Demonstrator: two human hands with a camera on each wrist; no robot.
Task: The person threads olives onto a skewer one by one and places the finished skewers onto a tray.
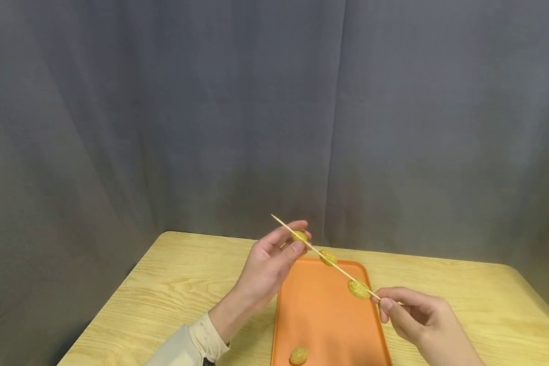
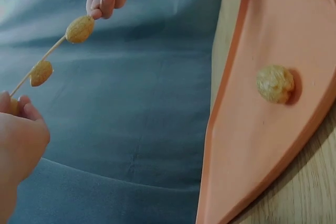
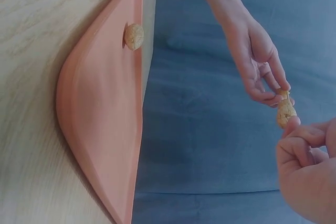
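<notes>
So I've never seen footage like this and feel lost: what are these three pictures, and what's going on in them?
One person wears three cameras: one on the head looking down, one on each wrist. The left hand pinches a yellow-brown breaded ball on a thin wooden skewer. The right hand pinches the skewer's other end. Two more balls sit threaded between the hands. Below lies a flat orange plastic tray on a pale wooden table, with one loose ball on the tray. The wrist views show the same things sideways.
</notes>
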